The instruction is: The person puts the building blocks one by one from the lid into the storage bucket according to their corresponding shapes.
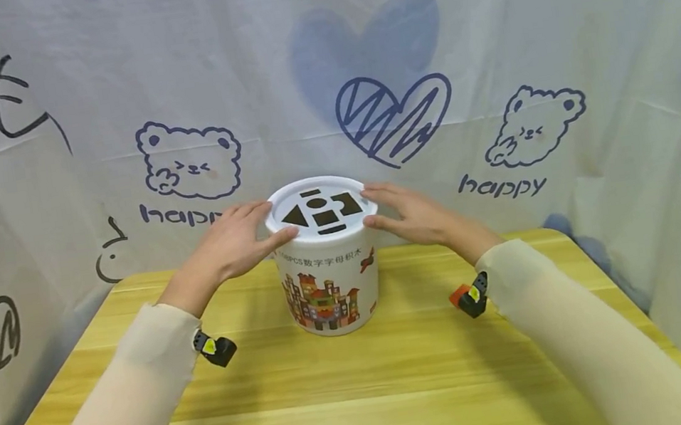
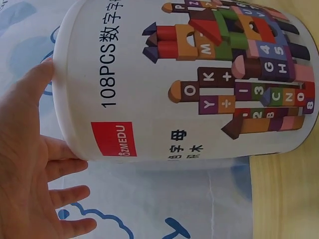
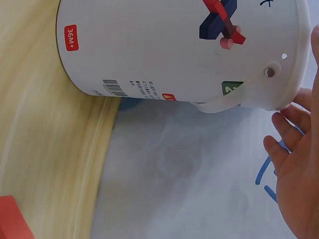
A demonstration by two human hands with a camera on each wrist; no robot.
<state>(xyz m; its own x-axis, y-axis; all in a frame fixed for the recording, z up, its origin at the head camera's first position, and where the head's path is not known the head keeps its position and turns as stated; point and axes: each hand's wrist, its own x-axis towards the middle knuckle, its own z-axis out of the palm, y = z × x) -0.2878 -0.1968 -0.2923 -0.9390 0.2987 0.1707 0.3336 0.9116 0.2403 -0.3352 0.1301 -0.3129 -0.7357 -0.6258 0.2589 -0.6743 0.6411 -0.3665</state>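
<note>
A white bucket (image 1: 331,285) stands upright on the table, printed with a picture of coloured building blocks. On top is its white lid (image 1: 342,227), with several shape-like holes including a triangle, a circle and a square. My left hand (image 1: 237,240) touches the left side of the lid's rim, thumb at the front and fingers farther back. In the left wrist view its other fingers spread loosely, off the bucket. Across from it my right hand (image 1: 411,212) touches the right side of the rim with thumb and fingertips. The right wrist view shows a white handle (image 3: 224,102) hanging by the rim.
The yellow wood-grain table (image 1: 316,417) carries the bucket near its far edge. Behind hangs a pale curtain (image 1: 270,71) with hearts and bear drawings. A small black wrist device (image 1: 219,350) is on the left wrist, and another, black and red device (image 1: 473,299), is on the right.
</note>
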